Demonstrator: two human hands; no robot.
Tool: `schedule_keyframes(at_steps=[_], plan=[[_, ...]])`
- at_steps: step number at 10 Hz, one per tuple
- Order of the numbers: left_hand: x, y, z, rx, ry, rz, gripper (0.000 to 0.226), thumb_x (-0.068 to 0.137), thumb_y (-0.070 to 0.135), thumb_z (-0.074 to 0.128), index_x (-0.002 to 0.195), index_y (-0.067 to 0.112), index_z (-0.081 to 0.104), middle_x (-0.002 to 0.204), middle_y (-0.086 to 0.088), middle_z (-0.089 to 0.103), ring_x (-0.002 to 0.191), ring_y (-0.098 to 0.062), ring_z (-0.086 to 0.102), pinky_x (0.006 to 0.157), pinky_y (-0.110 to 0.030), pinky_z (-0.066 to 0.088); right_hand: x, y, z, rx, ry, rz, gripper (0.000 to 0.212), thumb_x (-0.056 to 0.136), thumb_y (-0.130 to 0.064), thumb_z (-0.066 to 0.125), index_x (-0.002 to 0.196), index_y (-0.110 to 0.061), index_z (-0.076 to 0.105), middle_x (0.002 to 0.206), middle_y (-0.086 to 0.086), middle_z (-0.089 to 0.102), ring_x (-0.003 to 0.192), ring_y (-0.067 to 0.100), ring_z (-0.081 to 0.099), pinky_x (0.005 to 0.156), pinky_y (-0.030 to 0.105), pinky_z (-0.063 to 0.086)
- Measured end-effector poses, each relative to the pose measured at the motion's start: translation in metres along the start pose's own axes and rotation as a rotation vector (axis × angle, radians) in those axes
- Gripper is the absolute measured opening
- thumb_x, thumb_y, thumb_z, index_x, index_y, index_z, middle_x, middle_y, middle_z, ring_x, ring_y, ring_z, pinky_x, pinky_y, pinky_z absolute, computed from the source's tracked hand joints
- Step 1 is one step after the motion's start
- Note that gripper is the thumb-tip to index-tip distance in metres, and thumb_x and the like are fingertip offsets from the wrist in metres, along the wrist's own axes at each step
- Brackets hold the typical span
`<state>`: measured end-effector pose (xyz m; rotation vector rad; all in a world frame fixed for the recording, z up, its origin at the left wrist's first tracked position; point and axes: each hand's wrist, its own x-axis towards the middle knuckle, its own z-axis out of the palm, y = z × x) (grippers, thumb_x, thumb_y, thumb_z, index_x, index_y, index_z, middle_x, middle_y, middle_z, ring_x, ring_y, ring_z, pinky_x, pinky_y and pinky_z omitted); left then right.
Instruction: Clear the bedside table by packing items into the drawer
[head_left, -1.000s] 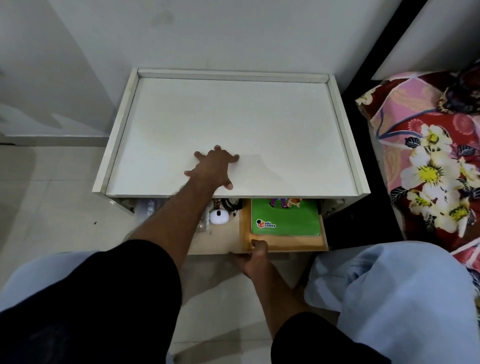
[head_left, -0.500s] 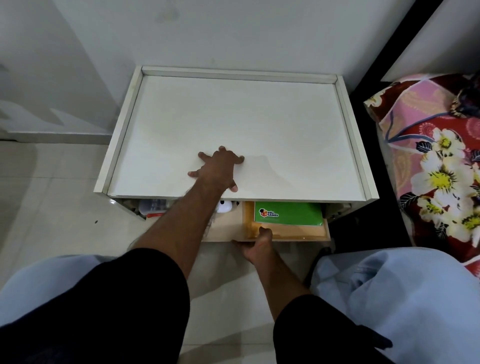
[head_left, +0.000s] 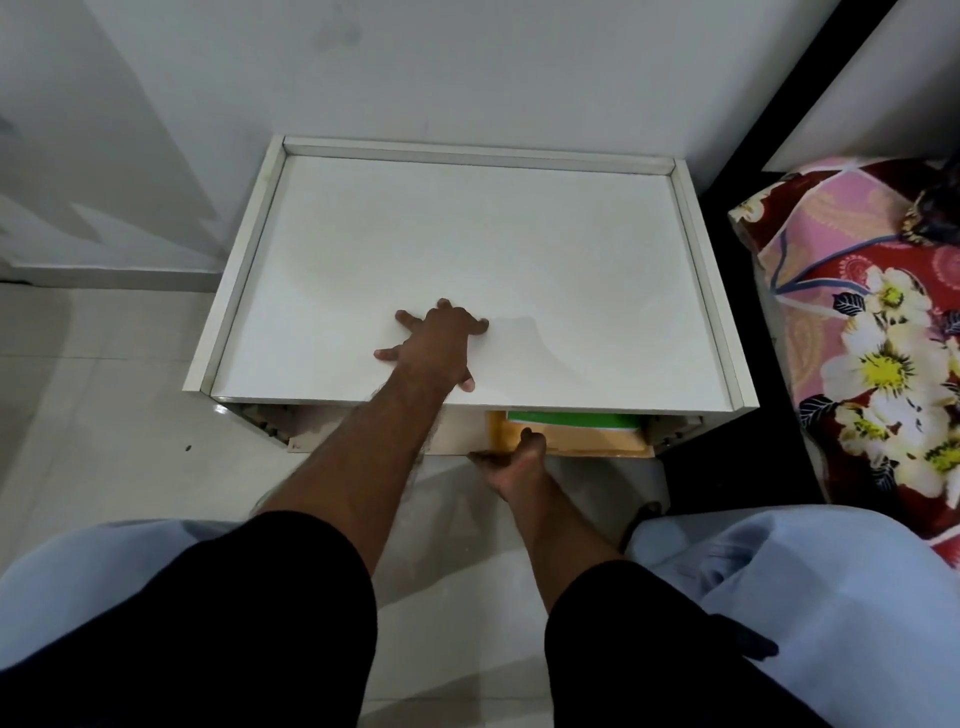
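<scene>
Nearest me, my right hand (head_left: 511, 460) curls over the front edge of the drawer (head_left: 462, 434), thumb hooked inside on the orange folder (head_left: 582, 441), fingers hidden beneath so I cannot tell how tightly they close. I judge the main risk to be that thumb: it could be pinched under the table's front lip if the drawer goes in, or the green book (head_left: 571, 420) just beyond it could ride up and jam. Farther out, my left hand (head_left: 436, 343) lies flat, fingers spread and gripping nothing, pressing the bare white surface (head_left: 519, 249), which looks cleared; a floral pillow (head_left: 872, 338) lies well right.
</scene>
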<state>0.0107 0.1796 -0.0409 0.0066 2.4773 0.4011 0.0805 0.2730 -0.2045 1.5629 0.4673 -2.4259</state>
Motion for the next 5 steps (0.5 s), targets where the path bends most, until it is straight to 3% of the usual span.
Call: schedule_keyframes(at_steps=[2, 3, 4, 5], plan=[[0.005, 0.000, 0.000, 0.003, 0.006, 0.012, 0.092, 0.074, 0.004, 0.080, 0.146, 0.041, 0.037, 0.150, -0.004, 0.028, 0.144, -0.048, 0.003, 0.094, -0.083, 0.024, 0.009, -0.002, -0.007, -0.074, 0.037, 0.016, 0.051, 0.100, -0.037, 0.038, 0.147, -0.016, 0.035, 0.148, 0.020, 0.041, 0.134, 0.040, 0.042, 0.113, 0.057, 0.031], [0.003, -0.003, 0.002, -0.010, 0.021, 0.039, 0.091, 0.073, 0.007, 0.082, 0.145, 0.040, 0.037, 0.149, -0.003, 0.029, 0.144, -0.047, 0.004, 0.093, -0.083, 0.024, -0.001, -0.005, -0.009, -0.238, 0.063, -0.018, 0.059, 0.100, -0.039, 0.039, 0.149, -0.007, 0.031, 0.150, 0.018, 0.039, 0.137, 0.035, 0.039, 0.116, 0.054, 0.029], [-0.002, -0.010, 0.004, -0.034, 0.055, 0.082, 0.088, 0.077, 0.014, 0.079, 0.148, 0.038, 0.033, 0.158, -0.002, 0.017, 0.145, -0.047, -0.003, 0.097, -0.083, 0.017, -0.027, -0.011, -0.010, -0.626, 0.078, -0.154, 0.054, 0.102, -0.036, 0.039, 0.148, -0.009, 0.035, 0.151, 0.015, 0.040, 0.139, 0.033, 0.039, 0.114, 0.048, 0.034], [-0.016, -0.025, 0.013, -0.048, 0.033, 0.134, 0.079, 0.087, 0.025, 0.069, 0.152, 0.034, 0.025, 0.164, 0.003, 0.001, 0.147, -0.043, -0.012, 0.107, -0.077, 0.007, -0.052, -0.020, -0.028, -0.982, 0.010, -0.354, 0.048, 0.105, -0.023, 0.037, 0.145, 0.003, 0.037, 0.150, 0.022, 0.040, 0.139, 0.032, 0.040, 0.112, 0.036, 0.035]])
